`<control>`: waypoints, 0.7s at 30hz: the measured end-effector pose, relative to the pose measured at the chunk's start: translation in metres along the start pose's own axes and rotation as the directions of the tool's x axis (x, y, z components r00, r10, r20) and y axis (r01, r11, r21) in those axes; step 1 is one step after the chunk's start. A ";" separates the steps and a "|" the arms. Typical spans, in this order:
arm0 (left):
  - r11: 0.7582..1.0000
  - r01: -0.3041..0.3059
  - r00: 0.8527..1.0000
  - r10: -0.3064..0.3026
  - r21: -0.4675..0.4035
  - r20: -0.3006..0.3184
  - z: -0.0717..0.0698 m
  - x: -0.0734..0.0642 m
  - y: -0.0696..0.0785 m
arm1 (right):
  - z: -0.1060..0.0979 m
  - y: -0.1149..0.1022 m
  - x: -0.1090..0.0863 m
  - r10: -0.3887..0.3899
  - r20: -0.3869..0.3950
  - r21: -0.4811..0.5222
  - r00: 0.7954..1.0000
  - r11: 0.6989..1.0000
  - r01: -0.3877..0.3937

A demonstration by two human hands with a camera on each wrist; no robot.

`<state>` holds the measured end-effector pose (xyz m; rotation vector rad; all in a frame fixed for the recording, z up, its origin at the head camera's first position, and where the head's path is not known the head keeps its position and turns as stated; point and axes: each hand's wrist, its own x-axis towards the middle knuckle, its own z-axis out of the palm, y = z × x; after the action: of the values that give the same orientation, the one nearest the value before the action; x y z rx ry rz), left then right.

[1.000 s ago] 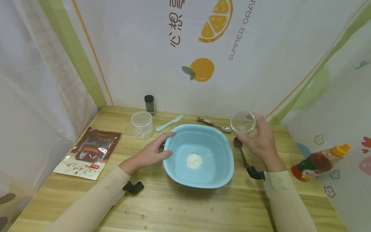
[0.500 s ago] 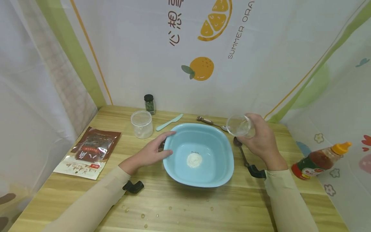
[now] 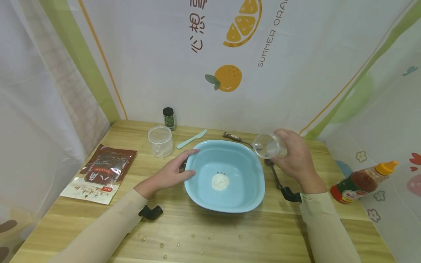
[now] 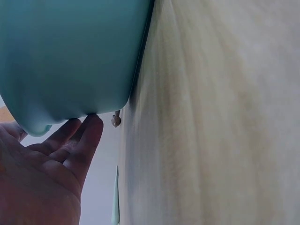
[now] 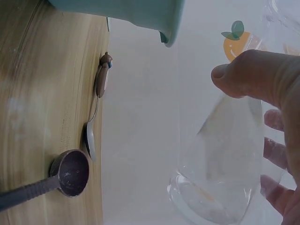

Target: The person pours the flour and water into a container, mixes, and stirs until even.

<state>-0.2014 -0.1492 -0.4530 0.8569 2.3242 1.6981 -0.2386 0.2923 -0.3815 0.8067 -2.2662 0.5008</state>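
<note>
My left hand (image 3: 172, 170) grips the left rim of a light blue basin (image 3: 241, 197), thumb at the rim and fingertips against the outer wall in the left wrist view. Inside the basin, a small mound of white powder (image 3: 220, 182) lies on the bottom. My right hand (image 3: 296, 159) holds a clear plastic cup (image 5: 220, 154) above the table, near the basin's right corner. The cup is tilted with its mouth toward the basin. Under it lie a silver spoon with a brown handle (image 3: 234, 137) and a dark measuring spoon (image 5: 72, 173).
Left of the basin stand a clear lidded tub (image 3: 160, 141) and a black-capped spice jar (image 3: 169, 119), with a pale green knife (image 3: 192, 138) alongside. A brown food packet (image 3: 100, 173) lies far left. A sauce bottle (image 3: 360, 182) stands right. Several droplets (image 3: 162, 245) dot the table's front.
My right hand has moved slightly left and tipped the cup further toward the basin. The left hand and the basin have stayed in place.
</note>
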 end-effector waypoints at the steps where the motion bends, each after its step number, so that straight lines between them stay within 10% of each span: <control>1: 1.000 0.001 1.000 -0.001 0.000 0.000 0.000 0.000 0.000 | 0.000 0.000 0.000 -0.009 0.000 -0.005 1.000 1.000 0.009; 21: 1.000 0.006 1.000 -0.006 -0.002 0.002 0.000 0.000 0.001 | 0.003 0.000 0.000 -0.066 0.003 -0.025 0.998 0.997 0.066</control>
<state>-0.2010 -0.1489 -0.4517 0.8503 2.3214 1.6964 -0.2402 0.2903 -0.3836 0.8672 -2.2353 0.4405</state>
